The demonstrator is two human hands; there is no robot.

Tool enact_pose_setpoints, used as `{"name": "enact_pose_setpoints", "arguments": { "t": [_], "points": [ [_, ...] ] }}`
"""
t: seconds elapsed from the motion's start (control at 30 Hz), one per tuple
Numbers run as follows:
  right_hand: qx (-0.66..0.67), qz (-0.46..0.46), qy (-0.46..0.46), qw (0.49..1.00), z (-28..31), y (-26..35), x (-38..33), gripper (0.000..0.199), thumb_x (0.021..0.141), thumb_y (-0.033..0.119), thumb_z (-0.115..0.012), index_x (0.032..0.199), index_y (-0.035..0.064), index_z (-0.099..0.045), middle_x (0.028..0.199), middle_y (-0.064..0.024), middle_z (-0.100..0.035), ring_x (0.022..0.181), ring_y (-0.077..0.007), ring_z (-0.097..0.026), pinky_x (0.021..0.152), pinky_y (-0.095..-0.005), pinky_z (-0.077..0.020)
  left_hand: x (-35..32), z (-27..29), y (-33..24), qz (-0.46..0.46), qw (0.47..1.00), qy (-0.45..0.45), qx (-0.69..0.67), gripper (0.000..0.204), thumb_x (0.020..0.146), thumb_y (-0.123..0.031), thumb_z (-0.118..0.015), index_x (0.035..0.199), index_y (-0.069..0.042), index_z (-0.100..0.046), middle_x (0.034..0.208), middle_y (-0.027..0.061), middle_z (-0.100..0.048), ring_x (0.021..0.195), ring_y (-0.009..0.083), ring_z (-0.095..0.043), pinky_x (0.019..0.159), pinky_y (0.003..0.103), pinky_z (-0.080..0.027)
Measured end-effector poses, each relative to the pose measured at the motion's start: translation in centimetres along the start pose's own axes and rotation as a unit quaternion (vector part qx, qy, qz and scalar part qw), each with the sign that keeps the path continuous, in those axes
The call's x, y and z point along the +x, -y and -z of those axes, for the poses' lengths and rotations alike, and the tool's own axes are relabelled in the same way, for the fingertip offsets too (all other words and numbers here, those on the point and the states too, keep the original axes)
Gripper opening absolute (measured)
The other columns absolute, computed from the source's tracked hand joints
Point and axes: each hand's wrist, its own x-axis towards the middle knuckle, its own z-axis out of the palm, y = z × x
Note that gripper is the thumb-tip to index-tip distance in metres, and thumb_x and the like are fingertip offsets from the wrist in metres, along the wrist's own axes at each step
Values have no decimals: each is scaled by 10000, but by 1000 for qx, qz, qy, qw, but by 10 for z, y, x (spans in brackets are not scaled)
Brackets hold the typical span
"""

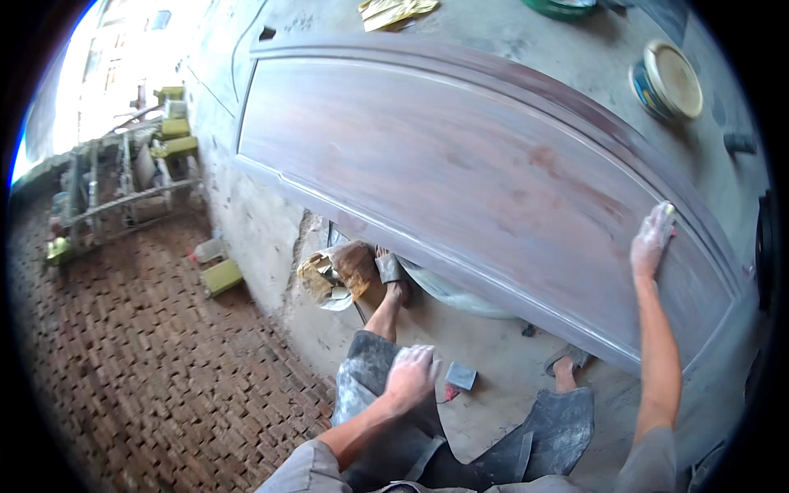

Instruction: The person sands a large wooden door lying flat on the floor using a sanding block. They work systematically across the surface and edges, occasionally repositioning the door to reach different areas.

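Panel (460,164) is the big piece: arched wood headboard or door panel, stained reddish-brown, lying across in front of me, raised border around a flat field.

Right hand (653,238) is out at arm's reach, flat on the panel face near its right end, just inside the raised border. Fingers spread and pressed down; a small pale pad seems to sit under the fingertips, can't tell for sure. Not gripping anything by closing.

Left hand (411,374) is low by my knee, dusty, fingers loosely curled. Can't tell if it holds anything. Small grey block (461,375) lies on the floor just right of it, not touching.

Risks, my read:
- Right hand is close to the border moulding. A stroke running into that step could round the edge or cut through the stain.
- All my lean goes through one extended arm. If the panel shifts on whatever props it, I go with it.
- My feet are under the near edge, bad spot if it drops.

Room:
- Left of the right hand, the flat field is open for long strokes.
- Right of it, border, then the panel end.
- Beyond the panel: tin (670,80) on the concrete, well clear.
- Crumpled paper bag (337,275) by my left foot, under the near edge.
- Brick floor (148,353) left of the left hand.
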Motion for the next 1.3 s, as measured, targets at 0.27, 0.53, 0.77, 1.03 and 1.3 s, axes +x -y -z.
{"name": "enact_pose_setpoints", "arguments": {
  "t": [0.27, 0.53, 0.77, 1.03, 1.3],
  "points": [
    [95, 71, 10, 993, -58, 427, 114, 537, 1040, 139, -510, 1533, -37, -388, 1592, -300, -355, 1497, -476, -294, 1255, -497, -192, 80, 53, 57, -42, 974, 116, -188, 403, 1026, -396, -529, 1020, -26, -689, 969, 222, -728, 951, 396, -704, 872, 510, -549],
    [211, 228, 57, 949, -104, 789, 221, 335, 858, 7, -586, 1192, -13, -574, 1106, -219, -581, 1097, -434, -539, 982, -526, -407, 121, 132, 83, -89, 940, 94, -316, 448, 1019, -436, -531, 976, -20, -692, 970, 187, -728, 952, 363, -705, 843, 492, -544],
    [208, 313, 131, 917, -147, 999, 297, 324, 861, 80, -512, 1155, -16, -610, 1128, -248, -647, 1047, -453, -611, 900, -540, -493, 123, 140, 112, -104, 943, 63, -311, 457, 1010, -465, -535, 955, -44, -703, 962, 161, -730, 946, 338, -704, 858, 482, -525],
    [221, 372, 45, 900, -158, 861, 275, 605, 889, 97, -474, 1476, -46, -478, 1558, -247, -445, 1467, -389, -405, 1251, -465, -274, 106, 125, 107, -93, 947, 218, -217, 521, 1033, -494, -477, 993, -27, -705, 1037, 219, -732, 1018, 372, -698, 907, 507, -517],
    [187, 254, 72, 946, -39, 482, 148, 675, 890, 139, -648, 1493, -73, -430, 1593, -230, -399, 1506, -354, -348, 1262, -454, -254, 74, 16, 49, -40, 931, 354, -84, 557, 1032, -548, -440, 1139, -77, -718, 1128, 231, -722, 1112, 437, -660, 954, 553, -505]
  ]
}}
